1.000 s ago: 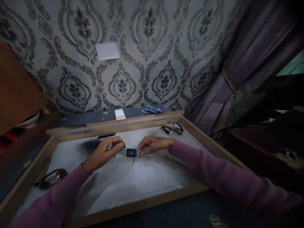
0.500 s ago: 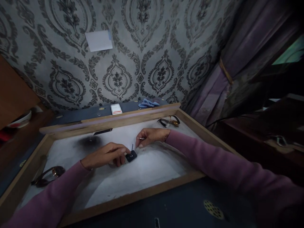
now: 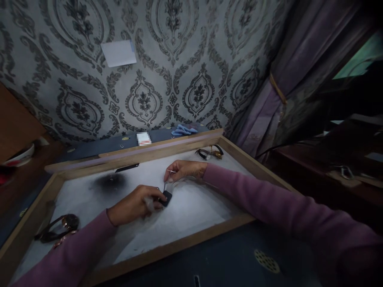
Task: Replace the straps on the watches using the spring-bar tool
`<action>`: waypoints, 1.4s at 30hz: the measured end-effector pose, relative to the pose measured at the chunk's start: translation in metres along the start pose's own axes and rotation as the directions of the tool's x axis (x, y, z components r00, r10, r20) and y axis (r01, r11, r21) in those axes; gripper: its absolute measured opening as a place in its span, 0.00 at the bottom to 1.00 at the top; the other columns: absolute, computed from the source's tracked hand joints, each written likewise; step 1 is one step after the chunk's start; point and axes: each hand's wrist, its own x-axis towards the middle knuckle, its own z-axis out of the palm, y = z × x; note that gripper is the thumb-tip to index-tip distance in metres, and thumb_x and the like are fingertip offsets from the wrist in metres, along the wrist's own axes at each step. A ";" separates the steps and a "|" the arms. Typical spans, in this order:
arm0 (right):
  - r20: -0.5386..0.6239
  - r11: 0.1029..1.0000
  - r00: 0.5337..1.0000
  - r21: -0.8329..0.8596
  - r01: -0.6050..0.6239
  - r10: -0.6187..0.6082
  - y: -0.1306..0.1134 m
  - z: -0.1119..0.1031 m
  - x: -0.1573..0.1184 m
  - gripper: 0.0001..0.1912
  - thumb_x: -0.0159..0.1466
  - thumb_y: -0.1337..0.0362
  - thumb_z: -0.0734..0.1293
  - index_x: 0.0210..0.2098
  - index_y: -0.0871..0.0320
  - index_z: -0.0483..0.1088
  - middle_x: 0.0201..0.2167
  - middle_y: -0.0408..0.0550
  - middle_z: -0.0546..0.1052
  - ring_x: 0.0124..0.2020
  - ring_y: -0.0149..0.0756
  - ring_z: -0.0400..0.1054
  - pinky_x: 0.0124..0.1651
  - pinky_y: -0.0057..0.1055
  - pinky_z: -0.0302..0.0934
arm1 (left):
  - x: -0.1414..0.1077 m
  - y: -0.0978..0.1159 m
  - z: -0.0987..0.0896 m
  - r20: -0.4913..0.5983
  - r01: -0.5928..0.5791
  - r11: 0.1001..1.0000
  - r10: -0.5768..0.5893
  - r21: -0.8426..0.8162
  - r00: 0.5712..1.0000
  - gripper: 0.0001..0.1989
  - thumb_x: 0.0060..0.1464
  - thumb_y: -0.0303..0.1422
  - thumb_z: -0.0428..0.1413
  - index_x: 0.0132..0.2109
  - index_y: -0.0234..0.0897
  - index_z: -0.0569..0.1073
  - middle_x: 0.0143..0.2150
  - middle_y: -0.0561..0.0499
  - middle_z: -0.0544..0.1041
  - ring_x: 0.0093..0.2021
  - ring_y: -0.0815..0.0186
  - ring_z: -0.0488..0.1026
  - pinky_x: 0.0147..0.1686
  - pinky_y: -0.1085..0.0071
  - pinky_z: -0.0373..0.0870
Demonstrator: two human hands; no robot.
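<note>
Low over the white floor of a shallow wooden tray [image 3: 179, 231], my left hand [image 3: 136, 204] has its fingers closed on the near-left edge of a small black square object [image 3: 166, 198]. A thin dark piece [image 3: 164, 185] stands up from or just behind that object; I cannot tell whether they are joined. Just beyond, the fingers of my right hand [image 3: 183, 171] pinch a slim silver tool [image 3: 171, 171], whose exact kind is too small to make out. The right fingertips are close to the top of the thin dark piece.
Wristwatches [image 3: 70, 222] lie at the tray's left, with more watches [image 3: 211, 152] in the far right corner. A dark flat strip [image 3: 127, 167] lies near the back wall. Behind the tray are a blue cloth [image 3: 184, 130] and a small white packet [image 3: 144, 138].
My left fingers have closed further round the black object, which is turned slightly. My right hand has come closer to the thin dark piece. The view has shifted a little.
</note>
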 end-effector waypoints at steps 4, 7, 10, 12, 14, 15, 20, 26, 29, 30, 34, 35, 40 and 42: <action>-0.034 0.999 0.999 -0.005 0.031 -0.031 0.000 0.004 0.007 0.19 0.42 0.60 0.79 0.30 0.63 0.76 0.22 0.40 0.76 0.23 0.24 0.66 0.31 0.23 0.60 | 0.002 0.002 0.001 -0.055 -0.230 0.905 0.266 0.357 0.962 0.07 0.59 0.36 0.58 0.41 0.39 0.76 0.41 0.49 0.73 0.43 0.62 0.70 0.43 0.68 0.67; -0.063 0.997 0.996 -0.024 0.067 -0.068 -0.002 0.007 0.011 0.19 0.41 0.59 0.79 0.28 0.63 0.75 0.23 0.40 0.76 0.24 0.25 0.65 0.33 0.24 0.59 | 0.001 0.001 0.005 -0.076 -0.253 0.850 0.322 0.463 0.944 0.09 0.58 0.36 0.59 0.45 0.40 0.73 0.47 0.48 0.73 0.49 0.60 0.67 0.47 0.66 0.67; -0.080 0.994 0.992 -0.044 0.098 -0.101 -0.002 0.008 0.014 0.20 0.39 0.58 0.80 0.27 0.63 0.74 0.23 0.39 0.76 0.26 0.25 0.65 0.34 0.24 0.58 | 0.000 -0.003 0.009 -0.086 -0.266 0.795 0.369 0.544 0.926 0.13 0.58 0.37 0.59 0.48 0.39 0.71 0.50 0.46 0.74 0.51 0.59 0.67 0.49 0.63 0.67; -0.086 0.993 0.990 -0.058 0.107 -0.111 -0.001 0.007 0.016 0.21 0.39 0.57 0.80 0.27 0.63 0.74 0.21 0.38 0.75 0.25 0.25 0.64 0.32 0.23 0.57 | 0.001 -0.007 0.010 -0.083 -0.285 0.755 0.409 0.590 0.909 0.15 0.58 0.38 0.59 0.50 0.39 0.70 0.54 0.45 0.73 0.55 0.58 0.67 0.53 0.60 0.66; -0.086 0.991 0.990 -0.075 0.107 -0.114 0.001 0.006 0.019 0.21 0.39 0.57 0.80 0.27 0.63 0.73 0.19 0.37 0.72 0.23 0.24 0.61 0.30 0.23 0.55 | 0.002 -0.012 0.010 -0.074 -0.303 0.721 0.440 0.623 0.895 0.17 0.58 0.42 0.58 0.51 0.39 0.70 0.57 0.44 0.72 0.59 0.56 0.65 0.55 0.57 0.65; -0.082 0.991 0.990 -0.085 0.106 -0.113 0.002 0.005 0.021 0.21 0.39 0.57 0.80 0.26 0.63 0.73 0.18 0.36 0.71 0.22 0.24 0.60 0.29 0.23 0.54 | 0.002 -0.014 0.009 -0.065 -0.308 0.710 0.446 0.633 0.893 0.19 0.58 0.44 0.57 0.52 0.40 0.70 0.59 0.43 0.71 0.60 0.55 0.64 0.56 0.56 0.65; -0.045 0.985 0.992 -0.131 0.112 -0.119 0.005 0.006 0.024 0.21 0.38 0.58 0.80 0.26 0.63 0.73 0.16 0.35 0.69 0.22 0.24 0.59 0.27 0.23 0.53 | 0.002 -0.019 0.009 -0.022 -0.309 0.699 0.422 0.645 0.906 0.30 0.53 0.55 0.55 0.55 0.40 0.70 0.62 0.41 0.70 0.63 0.52 0.62 0.58 0.51 0.63; -0.069 0.972 0.985 -0.183 0.144 -0.159 0.005 0.009 0.021 0.17 0.43 0.59 0.78 0.25 0.63 0.73 0.17 0.36 0.69 0.21 0.24 0.57 0.26 0.23 0.50 | 0.001 -0.015 0.010 0.003 -0.302 0.690 0.398 0.658 0.917 0.34 0.50 0.58 0.54 0.55 0.38 0.70 0.62 0.40 0.69 0.63 0.50 0.63 0.57 0.51 0.63; -0.079 0.965 0.982 -0.214 0.150 -0.170 0.005 0.011 0.019 0.14 0.44 0.62 0.77 0.25 0.63 0.73 0.16 0.36 0.69 0.21 0.24 0.57 0.25 0.23 0.50 | -0.001 -0.014 0.010 0.025 -0.308 0.673 0.395 0.673 0.918 0.35 0.51 0.58 0.54 0.57 0.38 0.67 0.62 0.39 0.69 0.63 0.51 0.63 0.57 0.53 0.63; -0.083 0.963 0.981 -0.223 0.151 -0.173 0.005 0.012 0.019 0.13 0.45 0.63 0.76 0.25 0.63 0.73 0.16 0.36 0.69 0.21 0.24 0.57 0.25 0.23 0.50 | -0.001 -0.014 0.011 0.027 -0.303 0.670 0.390 0.678 0.921 0.37 0.51 0.58 0.54 0.59 0.38 0.65 0.62 0.39 0.69 0.63 0.51 0.63 0.57 0.54 0.63; -0.140 0.958 0.972 -0.248 0.147 -0.186 0.007 0.015 0.021 0.07 0.48 0.66 0.73 0.25 0.64 0.74 0.16 0.38 0.70 0.21 0.25 0.60 0.26 0.23 0.52 | -0.004 -0.011 0.015 0.007 -0.268 0.657 0.372 0.705 0.928 0.43 0.50 0.60 0.53 0.65 0.38 0.56 0.62 0.37 0.69 0.64 0.48 0.62 0.54 0.54 0.65; -0.179 0.956 0.964 -0.252 0.148 -0.196 0.008 0.016 0.022 0.06 0.49 0.67 0.72 0.24 0.64 0.73 0.17 0.38 0.70 0.21 0.26 0.60 0.26 0.23 0.52 | -0.004 -0.011 0.016 -0.002 -0.261 0.652 0.374 0.711 0.927 0.44 0.50 0.60 0.52 0.65 0.38 0.54 0.61 0.37 0.69 0.64 0.48 0.62 0.54 0.53 0.65; -0.466 0.944 0.842 -0.299 0.139 -0.272 0.009 0.014 0.023 0.08 0.55 0.65 0.65 0.24 0.63 0.71 0.16 0.37 0.65 0.21 0.26 0.54 0.25 0.24 0.47 | -0.004 -0.010 0.022 -0.129 -0.157 0.687 0.345 0.710 0.930 0.41 0.54 0.57 0.50 0.65 0.36 0.53 0.60 0.34 0.69 0.62 0.49 0.64 0.54 0.54 0.65; -0.549 0.935 0.778 -0.327 0.136 -0.306 0.005 0.015 0.016 0.09 0.56 0.64 0.64 0.26 0.64 0.72 0.18 0.38 0.64 0.22 0.27 0.53 0.25 0.25 0.45 | -0.004 -0.012 0.022 -0.182 -0.110 0.716 0.317 0.689 0.931 0.39 0.55 0.57 0.50 0.64 0.36 0.54 0.60 0.35 0.69 0.62 0.48 0.63 0.54 0.54 0.65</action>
